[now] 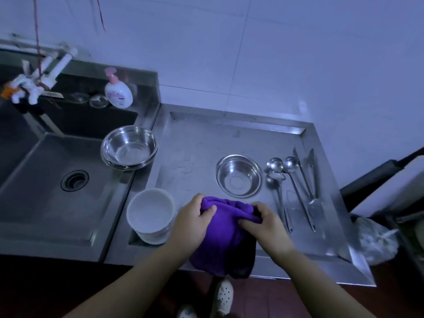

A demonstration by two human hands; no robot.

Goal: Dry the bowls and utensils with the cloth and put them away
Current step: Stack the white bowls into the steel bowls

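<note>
A purple cloth (226,235) is bunched over something hidden, near the front edge of the steel counter (197,143). My left hand (192,221) grips the cloth from the left, and my right hand (266,226) pinches its folds from the right. Just behind the cloth sits a small steel bowl (238,176). Right of it lie several steel spoons and ladles (278,180) and a pair of tongs (309,175). A stack of white bowls (150,214) stands left of my left hand. Stacked steel bowls (129,146) rest on the sink's edge.
A deep steel sink (57,184) with a drain lies to the left, a white tap (46,72) above it. A soap pump bottle (118,90) and two glass dishes (98,100) stand on the back ledge. A white plastic bag (376,239) hangs at the right.
</note>
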